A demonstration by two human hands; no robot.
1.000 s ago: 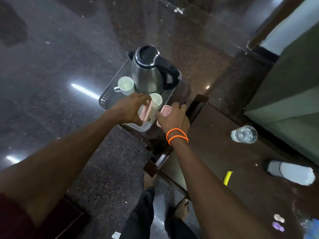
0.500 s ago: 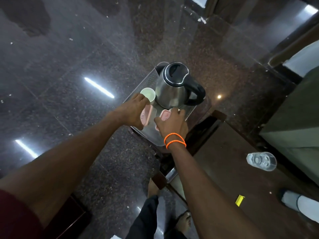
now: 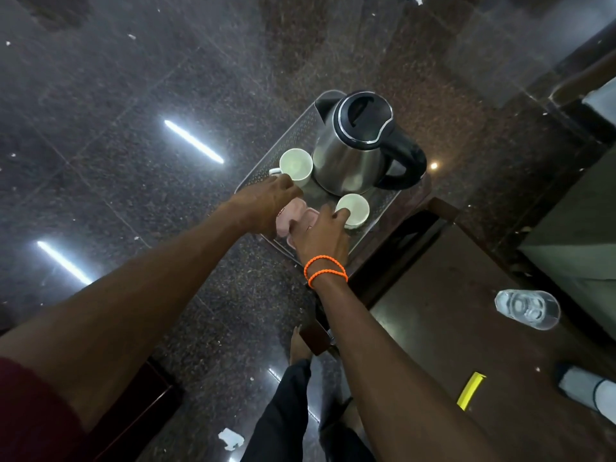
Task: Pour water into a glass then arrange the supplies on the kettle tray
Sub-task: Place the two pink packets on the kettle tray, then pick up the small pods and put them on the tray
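Note:
A steel kettle [image 3: 350, 155] with a black lid stands on the metal tray [image 3: 276, 151]. One white cup [image 3: 296, 164] sits left of the kettle and a second white cup [image 3: 356, 206] sits in front of it. My left hand [image 3: 266, 208] is closed over a pink packet [image 3: 295, 210] at the tray's near edge. My right hand [image 3: 321, 236] grips a second pink packet [image 3: 310, 215] beside the first, and its forefinger touches the rim of the near cup. A glass of water [image 3: 528, 310] stands on the brown table [image 3: 443, 328], far from both hands.
The tray rests on a small stand over a dark polished floor. On the brown table also lie a yellow stick [image 3: 470, 390] and a white object [image 3: 586, 391] at the right edge. My legs and bare feet show below.
Both hands have come down with the pink packets to the tray's near edge. The second cup, hidden half a second ago, now shows right of my right hand.

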